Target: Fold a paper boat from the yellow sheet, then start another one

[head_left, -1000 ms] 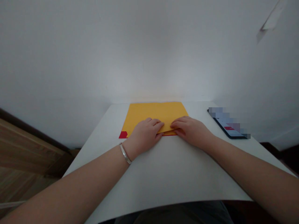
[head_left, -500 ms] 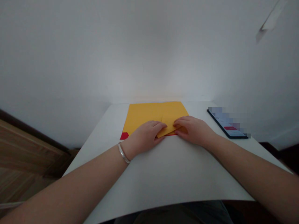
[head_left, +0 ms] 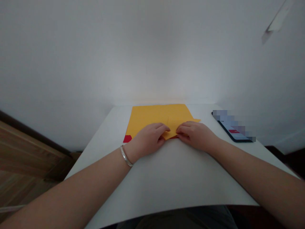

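Note:
A sheet of yellow-orange origami paper (head_left: 152,117), red on its underside, lies folded on the white table (head_left: 166,178). A red corner of the paper (head_left: 127,138) shows at its near left. My left hand (head_left: 149,138), with a silver bangle (head_left: 126,156) on the wrist, grips the folded near edge. My right hand (head_left: 195,135) holds the same edge, its fingertips close to those of my left hand. A pointed yellow flap corner (head_left: 196,120) sticks out past the sheet's right edge, just above my right hand.
A smartphone (head_left: 234,127) with a pixelated screen lies to the right of the paper. The table's far side meets a white wall. Brown wooden surfaces lie beyond the table's left edge.
The folded flap has shifted right, and its pointed corner now sticks out beyond the sheet's right edge. My right hand has moved slightly right with it.

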`<action>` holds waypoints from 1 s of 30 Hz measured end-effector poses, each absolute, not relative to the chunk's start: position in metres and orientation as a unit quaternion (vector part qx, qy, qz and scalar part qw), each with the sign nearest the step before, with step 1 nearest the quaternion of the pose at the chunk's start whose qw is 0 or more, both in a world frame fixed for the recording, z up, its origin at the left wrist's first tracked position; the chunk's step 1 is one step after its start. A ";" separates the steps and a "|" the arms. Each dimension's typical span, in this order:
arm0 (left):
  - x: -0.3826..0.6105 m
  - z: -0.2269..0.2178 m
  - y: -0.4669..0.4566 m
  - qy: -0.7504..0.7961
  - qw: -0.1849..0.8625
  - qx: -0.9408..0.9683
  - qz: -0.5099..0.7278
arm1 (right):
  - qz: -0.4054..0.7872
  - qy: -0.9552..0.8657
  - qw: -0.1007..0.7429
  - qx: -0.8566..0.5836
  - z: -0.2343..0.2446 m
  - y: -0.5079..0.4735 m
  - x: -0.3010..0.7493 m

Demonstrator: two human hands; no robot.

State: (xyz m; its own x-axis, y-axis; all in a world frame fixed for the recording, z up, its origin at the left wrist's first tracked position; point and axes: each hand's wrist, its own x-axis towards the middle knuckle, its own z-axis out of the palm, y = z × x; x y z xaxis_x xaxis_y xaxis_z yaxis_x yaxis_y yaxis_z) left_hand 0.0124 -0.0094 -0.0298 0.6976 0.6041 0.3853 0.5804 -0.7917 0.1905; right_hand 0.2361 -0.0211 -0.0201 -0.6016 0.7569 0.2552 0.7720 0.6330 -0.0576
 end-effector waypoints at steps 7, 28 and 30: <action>0.012 -0.026 -0.009 0.388 0.007 0.895 0.220 | -0.022 -0.894 0.139 -0.426 -0.021 -0.023 0.237; 0.017 -0.018 -0.019 0.209 -0.063 0.966 0.137 | 0.010 -0.925 0.146 -0.351 -0.014 -0.028 0.235; 0.016 -0.017 -0.019 0.200 -0.073 0.966 0.145 | 0.003 -0.923 0.151 -0.355 -0.014 -0.027 0.235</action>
State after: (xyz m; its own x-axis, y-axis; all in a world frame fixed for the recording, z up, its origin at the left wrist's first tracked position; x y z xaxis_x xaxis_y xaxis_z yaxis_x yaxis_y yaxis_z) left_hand 0.0161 -0.0191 -0.0175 0.8783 0.3651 0.3088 0.4074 -0.9094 -0.0837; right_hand 0.2353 -0.0273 -0.0143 -0.7024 0.6558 0.2766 0.6542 0.7480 -0.1122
